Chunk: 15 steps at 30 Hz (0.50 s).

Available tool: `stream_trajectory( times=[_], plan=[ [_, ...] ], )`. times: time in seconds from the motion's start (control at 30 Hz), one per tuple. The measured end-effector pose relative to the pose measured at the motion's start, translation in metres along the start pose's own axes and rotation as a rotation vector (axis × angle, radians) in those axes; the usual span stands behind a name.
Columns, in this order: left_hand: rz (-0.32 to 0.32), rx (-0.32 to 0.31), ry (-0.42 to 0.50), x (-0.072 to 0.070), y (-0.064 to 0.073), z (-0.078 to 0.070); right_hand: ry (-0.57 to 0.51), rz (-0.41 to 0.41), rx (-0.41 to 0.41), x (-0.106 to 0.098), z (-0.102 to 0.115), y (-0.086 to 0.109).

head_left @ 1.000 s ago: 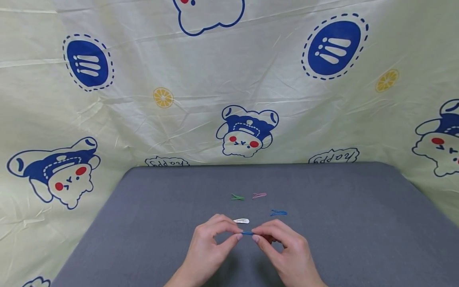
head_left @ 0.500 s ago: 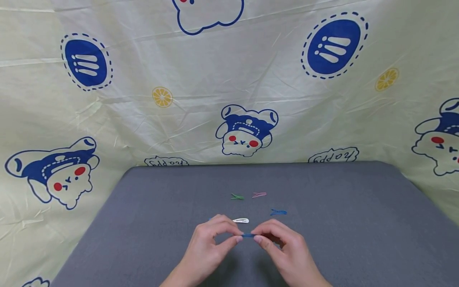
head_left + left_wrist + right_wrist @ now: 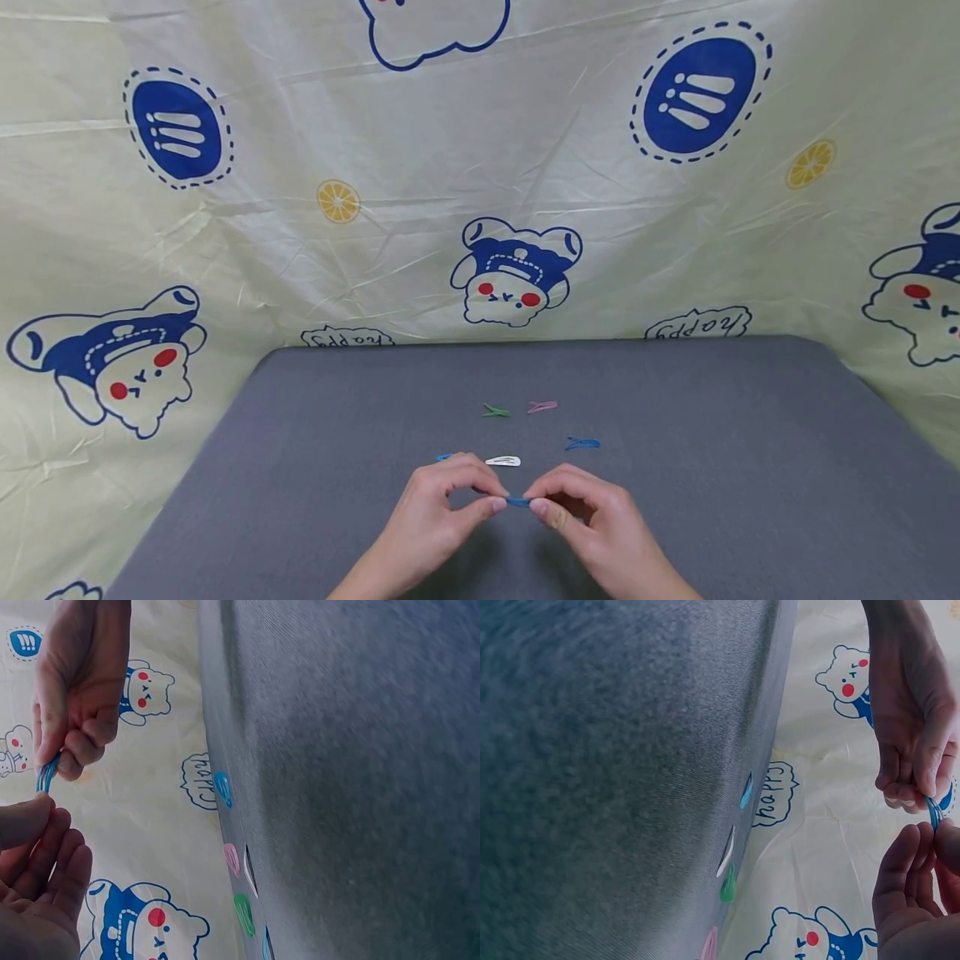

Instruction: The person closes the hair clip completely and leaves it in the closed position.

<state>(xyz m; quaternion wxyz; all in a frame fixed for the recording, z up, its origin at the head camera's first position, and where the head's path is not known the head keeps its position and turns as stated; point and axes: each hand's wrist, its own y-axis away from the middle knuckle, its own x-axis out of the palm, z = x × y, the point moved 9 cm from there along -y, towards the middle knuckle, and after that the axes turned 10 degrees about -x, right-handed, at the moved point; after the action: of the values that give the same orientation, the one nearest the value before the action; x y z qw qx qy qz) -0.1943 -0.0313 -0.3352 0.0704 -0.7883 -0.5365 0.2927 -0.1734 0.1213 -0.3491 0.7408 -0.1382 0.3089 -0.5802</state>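
We hold a blue hair clip (image 3: 518, 502) up off the grey table (image 3: 300, 500).
Our left hand (image 3: 446, 504) pinches its nine-o'clock end, our right hand (image 3: 588, 504) its three, likely to steady it with the middle bare. Beyond lie a white clip (image 3: 503, 461) near eleven, a green clip (image 3: 497, 412) and a pink clip (image 3: 542, 407) about twelve, a second blue clip (image 3: 582, 443) toward two, and a blue piece (image 3: 444, 457) at ten, partly hidden.

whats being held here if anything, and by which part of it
A blue hair clip, held by its two ends: the left hand pinches one, the right hand the other. Which end is which is unclear.
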Motion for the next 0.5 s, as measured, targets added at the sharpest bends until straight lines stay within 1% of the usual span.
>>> stream_trajectory(
  times=[0.03,0.1,0.13,0.33,0.4,0.5],
  plan=[
    [-0.002,-0.014,0.0,0.0,0.0,0.002,-0.008,0.001,0.033,0.0,-0.003,0.001],
    [-0.012,-0.012,-0.014,0.0,0.001,0.002,-0.028,0.002,0.088,0.0,-0.007,0.002],
    [-0.019,0.005,-0.032,0.0,0.001,0.002,-0.034,-0.001,0.114,0.0,-0.009,0.003],
    [-0.085,0.208,-0.182,0.002,0.005,-0.011,-0.065,-0.032,0.197,-0.005,-0.015,0.004],
    [-0.099,0.25,-0.203,0.001,0.006,-0.013,-0.078,-0.03,0.213,-0.005,-0.017,0.004],
    [-0.109,0.291,-0.216,0.001,0.007,-0.015,-0.096,-0.029,0.262,-0.006,-0.019,0.004]
  ],
)
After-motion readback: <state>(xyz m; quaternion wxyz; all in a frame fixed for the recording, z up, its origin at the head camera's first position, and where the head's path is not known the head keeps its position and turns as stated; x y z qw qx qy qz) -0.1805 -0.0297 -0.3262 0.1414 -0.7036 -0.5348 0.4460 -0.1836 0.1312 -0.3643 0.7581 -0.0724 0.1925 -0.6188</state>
